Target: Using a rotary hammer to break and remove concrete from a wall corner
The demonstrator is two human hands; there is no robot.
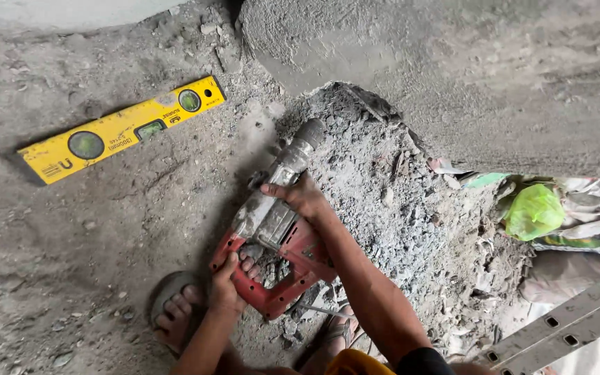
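**Breaking concrete at the wall foot**

Dusty concrete floor [71, 264] all around, grey wall base [453, 83] ahead, rubble heap [411, 208] piled against it.

- Red demolition hammer [279, 236] lies tilted across my lap line, nose pointing up toward the broken edge where wall meets floor; its tip sits in the loose chunks, bit itself hidden by debris.
- My left hand [227, 288] is curled tight round the rear red handle, fingers wrapped through the loop.
- My right hand [301, 196] is clamped over the top of the grey barrel, pressing down.
- Both feet in sandals, one just beside the handle [175, 309].
- Yellow spirit level [123, 128] lies flat on the floor, well apart to the left, untouched.
- Green plastic bag [532, 212] and crumpled sacks at right; pale perforated metal rail [571, 323] in the lower right corner.

Judgement: chipping stage, mid-way — plenty broken, edge still ragged. Next bite wants firm downward weight from the right hand, a steady rear grip, and feet kept clear of the handle.
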